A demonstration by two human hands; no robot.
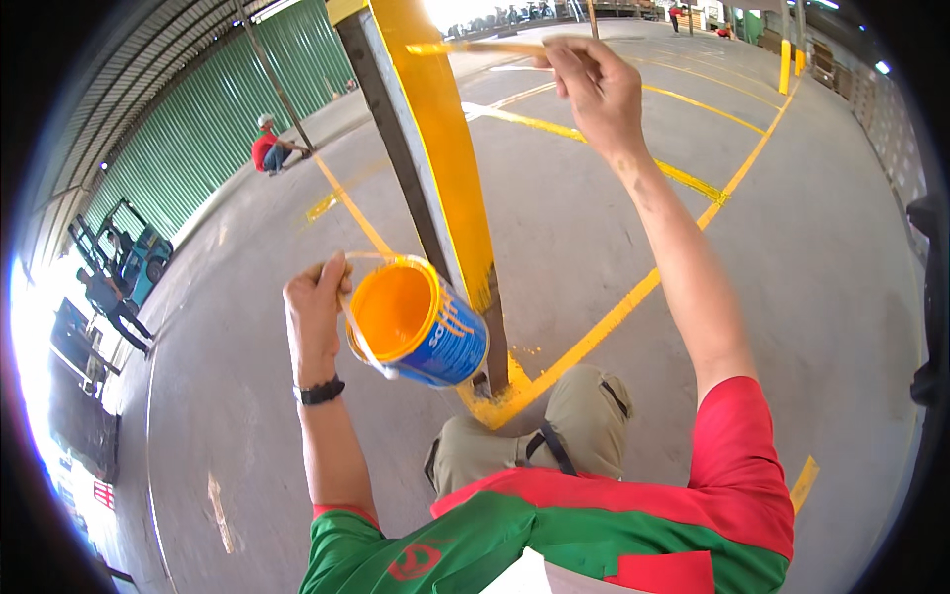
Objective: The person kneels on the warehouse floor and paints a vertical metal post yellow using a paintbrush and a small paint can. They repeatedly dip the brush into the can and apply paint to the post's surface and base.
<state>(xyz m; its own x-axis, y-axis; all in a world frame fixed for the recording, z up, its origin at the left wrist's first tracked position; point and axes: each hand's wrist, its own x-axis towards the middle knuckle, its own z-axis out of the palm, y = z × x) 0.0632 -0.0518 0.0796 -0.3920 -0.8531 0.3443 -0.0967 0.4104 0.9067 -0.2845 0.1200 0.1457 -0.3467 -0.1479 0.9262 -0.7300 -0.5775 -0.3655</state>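
My left hand (315, 305) is closed round the thin bail handle of a blue paint can (457, 342). Tilted toward me, the can shows yellow-orange paint inside and drips down its side. Raised at the upper middle, my right hand (600, 97) grips a slim paintbrush (495, 48) with yellow bristles pointing left. The bristles overlap the upper part of a steel column (435, 134); whether they touch it I cannot tell. Yellow paint covers the column's facing side, while its left side is dark and grey and its foot is brownish.
Yellow floor lines (633, 300) meet at the column's foot, in front of my knees (584, 411). A person in red (269, 148) squats by a far post. At left, another person (107, 297) stands near a forklift (139, 252). Yellow posts (785, 64) stand far right.
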